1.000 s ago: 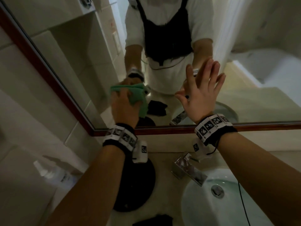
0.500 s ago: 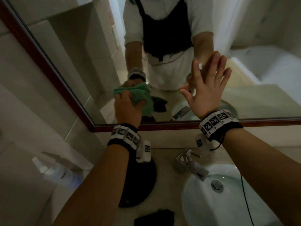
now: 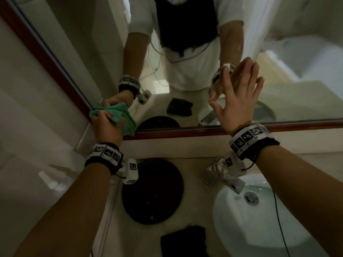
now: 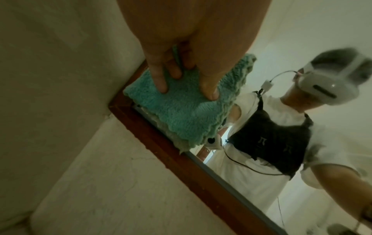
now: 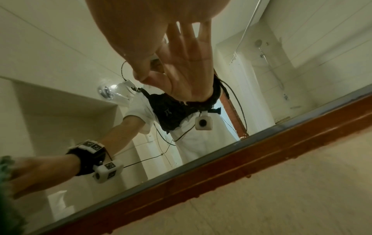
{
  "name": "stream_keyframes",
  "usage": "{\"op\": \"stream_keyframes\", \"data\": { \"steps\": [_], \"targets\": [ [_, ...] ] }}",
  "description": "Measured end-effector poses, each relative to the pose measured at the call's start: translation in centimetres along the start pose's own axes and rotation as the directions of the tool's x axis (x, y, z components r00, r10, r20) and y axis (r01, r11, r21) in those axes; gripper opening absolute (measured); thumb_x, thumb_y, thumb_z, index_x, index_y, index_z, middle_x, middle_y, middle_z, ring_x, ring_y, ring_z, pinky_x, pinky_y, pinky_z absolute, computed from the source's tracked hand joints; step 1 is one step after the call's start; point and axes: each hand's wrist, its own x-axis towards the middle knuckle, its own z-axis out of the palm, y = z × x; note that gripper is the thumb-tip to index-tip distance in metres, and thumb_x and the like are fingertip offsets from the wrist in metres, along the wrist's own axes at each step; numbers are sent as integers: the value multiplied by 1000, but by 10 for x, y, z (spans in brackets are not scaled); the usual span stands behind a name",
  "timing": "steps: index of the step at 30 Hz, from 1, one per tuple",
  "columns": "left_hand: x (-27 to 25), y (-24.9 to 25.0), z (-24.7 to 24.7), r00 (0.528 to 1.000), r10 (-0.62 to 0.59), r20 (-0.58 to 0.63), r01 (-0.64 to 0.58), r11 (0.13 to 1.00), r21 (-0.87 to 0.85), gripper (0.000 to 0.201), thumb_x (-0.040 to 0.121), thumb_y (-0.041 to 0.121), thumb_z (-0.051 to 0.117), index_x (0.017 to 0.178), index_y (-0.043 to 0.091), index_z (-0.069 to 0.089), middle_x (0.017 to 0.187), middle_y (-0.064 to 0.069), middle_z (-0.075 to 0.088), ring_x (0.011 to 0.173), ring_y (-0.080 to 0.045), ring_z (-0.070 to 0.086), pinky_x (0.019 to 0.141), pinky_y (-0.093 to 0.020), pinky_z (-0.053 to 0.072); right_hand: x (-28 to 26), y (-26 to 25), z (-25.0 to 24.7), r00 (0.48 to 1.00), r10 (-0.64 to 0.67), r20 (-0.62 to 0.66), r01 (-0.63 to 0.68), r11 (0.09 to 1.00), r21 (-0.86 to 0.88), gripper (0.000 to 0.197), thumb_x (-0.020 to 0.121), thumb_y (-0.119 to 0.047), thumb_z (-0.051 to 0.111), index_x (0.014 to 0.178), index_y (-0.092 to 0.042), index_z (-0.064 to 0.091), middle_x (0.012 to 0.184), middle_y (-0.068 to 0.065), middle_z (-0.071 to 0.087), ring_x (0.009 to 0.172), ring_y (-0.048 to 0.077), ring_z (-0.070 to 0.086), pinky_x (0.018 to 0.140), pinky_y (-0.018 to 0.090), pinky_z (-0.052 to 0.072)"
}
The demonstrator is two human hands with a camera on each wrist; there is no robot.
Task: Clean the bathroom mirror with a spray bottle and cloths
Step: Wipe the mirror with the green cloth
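Note:
A wood-framed mirror (image 3: 185, 132) hangs above the counter. My left hand (image 3: 106, 120) grips a folded green cloth (image 3: 121, 115) and presses it into the glass at the mirror's bottom-left corner. In the left wrist view its fingers (image 4: 161, 79) lie curled over the cloth (image 4: 181, 114) right beside the frame (image 4: 161, 143). My right hand (image 3: 239, 93) is open with fingers spread, laid flat toward the glass further right and holding nothing. A blurred clear spray bottle (image 3: 52, 179) stands at the left wall.
Below the mirror are a round dark mat (image 3: 152, 191), a chrome faucet (image 3: 222, 176) and a white basin (image 3: 259, 225) on the beige counter. A dark cloth (image 3: 183, 242) lies at the counter's front edge. The tiled wall closes in on the left.
My left hand has slid the green cloth down and left into the mirror's bottom-left corner. The right hand has stayed spread at the glass, drifting slightly right.

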Motion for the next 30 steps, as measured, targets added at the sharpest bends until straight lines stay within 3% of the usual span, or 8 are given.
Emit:
{"op": "stream_keyframes", "data": {
  "steps": [3, 7, 14, 17, 19, 23, 28, 30],
  "targets": [
    [-3, -6, 6, 1000, 5, -4, -5, 1000, -11, 43, 80, 20, 80, 101, 6, 45, 124, -25, 45, 106, -37, 50, 89, -46, 43, 0, 0, 5, 1000, -5, -12, 5, 1000, -4, 86, 88, -64, 56, 155, -24, 21, 155, 35, 13, 143, 53, 9, 114, 67, 9],
    [-16, -9, 18, 999, -24, -34, 20, 993, -121, 47, 73, 21, 84, 94, 12, 43, 118, -18, 48, 103, -36, 53, 89, -51, 49, -1, 0, 7, 1000, -15, -20, 16, 1000, 18, 85, 89, -60, 59, 155, -21, 22, 154, 37, 15, 142, 54, 11, 113, 69, 8],
    [-51, 37, 47, 999, -26, -46, 14, 971, -238, 39, 70, 14, 83, 92, 10, 51, 114, -16, 49, 96, -23, 49, 86, -27, 41, -4, 3, 11, 999, -46, -16, 47, 999, 28, 80, 91, -60, 56, 153, -18, 30, 152, 38, 19, 141, 54, 12, 113, 70, 8],
    [-68, 60, 68, 1000, -17, 10, 19, 976, -216, 42, 69, 20, 86, 96, 10, 55, 114, -14, 50, 100, -31, 55, 93, -40, 50, -3, 4, 10, 999, -54, 9, 54, 998, 32, 78, 92, -60, 53, 154, -20, 28, 153, 36, 19, 141, 54, 13, 113, 70, 7],
    [-82, 77, 82, 999, 0, 49, 9, 979, -202, 44, 69, 24, 86, 97, 11, 54, 113, -14, 51, 99, -33, 56, 91, -47, 51, -4, 4, 8, 997, -52, 55, 51, 998, 25, 79, 91, -58, 53, 155, -23, 22, 155, 35, 14, 143, 53, 10, 114, 69, 5],
    [-110, 113, 106, 991, 79, 107, -54, 974, -218, 43, 72, 28, 84, 95, 10, 53, 109, -15, 51, 94, -34, 53, 83, -46, 49, -7, 5, -3, 988, -75, 132, 74, 997, 11, 82, 90, -48, 57, 156, -25, 16, 158, 30, 8, 146, 48, 3, 115, 66, 3],
    [-137, 145, 123, 947, 240, 212, -171, 938, -300, 29, 81, 5, 66, 106, 14, 55, 115, -12, 46, 97, -35, 54, 88, -50, 50, -23, 11, -16, 974, -182, 134, 164, 978, 131, 72, 85, -26, 56, 152, -21, 32, 160, 24, 12, 148, 41, 8, 115, 62, 14],
    [-140, 150, 122, 937, 261, 232, -173, 924, -341, 32, 81, -2, 60, 108, 14, 56, 114, -7, 44, 99, -34, 55, 91, -51, 49, -35, 11, -16, 966, -237, 101, 195, 929, 313, 56, 82, -15, 55, 138, -11, 53, 149, 24, 37, 138, 39, 35, 106, 56, 34]
  ]
}}
